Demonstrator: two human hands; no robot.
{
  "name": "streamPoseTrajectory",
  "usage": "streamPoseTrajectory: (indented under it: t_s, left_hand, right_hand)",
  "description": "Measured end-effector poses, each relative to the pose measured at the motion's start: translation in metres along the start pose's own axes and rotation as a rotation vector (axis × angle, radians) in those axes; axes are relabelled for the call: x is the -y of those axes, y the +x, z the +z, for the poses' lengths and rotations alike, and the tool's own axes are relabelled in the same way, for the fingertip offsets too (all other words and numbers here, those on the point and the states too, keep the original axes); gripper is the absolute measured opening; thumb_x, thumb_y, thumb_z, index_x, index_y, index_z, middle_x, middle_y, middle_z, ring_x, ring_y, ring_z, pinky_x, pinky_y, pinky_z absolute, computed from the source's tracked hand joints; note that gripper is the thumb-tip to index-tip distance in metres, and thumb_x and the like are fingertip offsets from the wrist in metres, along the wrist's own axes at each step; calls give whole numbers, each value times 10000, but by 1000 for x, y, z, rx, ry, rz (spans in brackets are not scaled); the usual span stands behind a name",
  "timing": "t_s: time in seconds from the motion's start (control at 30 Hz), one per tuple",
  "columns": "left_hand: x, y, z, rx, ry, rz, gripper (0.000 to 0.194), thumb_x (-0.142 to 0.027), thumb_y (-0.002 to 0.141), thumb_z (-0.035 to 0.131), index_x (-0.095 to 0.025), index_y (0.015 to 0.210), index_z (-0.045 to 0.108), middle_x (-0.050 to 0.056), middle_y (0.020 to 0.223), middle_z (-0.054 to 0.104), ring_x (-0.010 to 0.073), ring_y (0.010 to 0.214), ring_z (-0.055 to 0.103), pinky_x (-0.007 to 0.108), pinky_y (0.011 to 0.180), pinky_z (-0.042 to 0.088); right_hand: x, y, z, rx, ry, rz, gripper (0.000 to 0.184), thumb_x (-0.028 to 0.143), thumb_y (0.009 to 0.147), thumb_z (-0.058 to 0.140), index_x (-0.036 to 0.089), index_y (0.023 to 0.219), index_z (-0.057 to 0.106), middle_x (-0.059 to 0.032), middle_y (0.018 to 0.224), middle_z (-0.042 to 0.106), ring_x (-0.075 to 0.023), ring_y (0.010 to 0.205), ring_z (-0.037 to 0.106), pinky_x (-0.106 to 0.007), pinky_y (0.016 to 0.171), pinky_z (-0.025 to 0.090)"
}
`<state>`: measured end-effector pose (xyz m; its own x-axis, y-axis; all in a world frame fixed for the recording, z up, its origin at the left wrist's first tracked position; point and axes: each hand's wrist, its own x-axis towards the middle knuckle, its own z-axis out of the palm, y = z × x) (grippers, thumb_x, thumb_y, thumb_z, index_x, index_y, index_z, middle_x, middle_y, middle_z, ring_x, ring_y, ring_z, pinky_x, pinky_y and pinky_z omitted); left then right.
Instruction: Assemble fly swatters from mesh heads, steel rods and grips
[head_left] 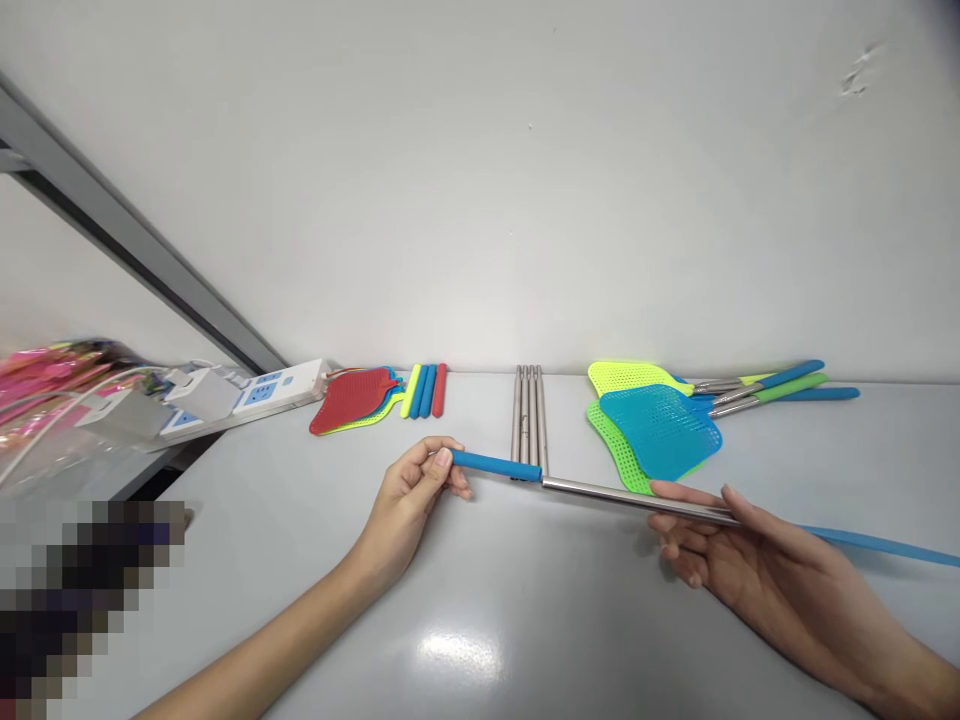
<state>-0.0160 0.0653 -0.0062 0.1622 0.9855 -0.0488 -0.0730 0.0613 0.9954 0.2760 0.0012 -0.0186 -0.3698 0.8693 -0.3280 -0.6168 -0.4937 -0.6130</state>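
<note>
My left hand (421, 485) pinches a blue handle grip (496, 465) by its left end. The grip's right end meets the tip of a metal rod (622, 497); whether the rod has entered it I cannot tell. My right hand (757, 560) holds the rod between thumb and fingers near its right part. A blue fly swatter head (885, 545), seen edge-on, extends from the rod past my right hand and out of view. Behind the hands, several metal rods (530, 420) lie side by side on the grey table (465, 600).
Red, blue and yellow swatter heads (354, 398) lie stacked at the left back beside several loose grips (424, 390). Swatters with handles (664, 430) pile up at the right back. A power strip (281, 385) with plugged-in adapters and a wall (510, 200) border the table.
</note>
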Motion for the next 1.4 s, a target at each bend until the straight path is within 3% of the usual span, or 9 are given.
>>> streamPoseTrajectory:
  t_s: [0.67,1.4]
  left_hand:
    - [-4,0,1,25,12,-11,168,-307,851,466,-160,837,546,-5,630,547,123,636,504,235,669,391]
    - [-1,-2,-2,79,79,44,172,-318,869,439,-177,818,523,-11,630,511,125,655,458,246,675,360]
  right_hand:
    - [1,0,-2,77,1,3,418,367,902,316,155,1117,604,-115,993,628,-207,868,536,-297,701,427]
    - [0,1,0,16,-60,0,376,340,904,334,177,1130,586,-112,1055,606,-194,898,522,-301,724,421]
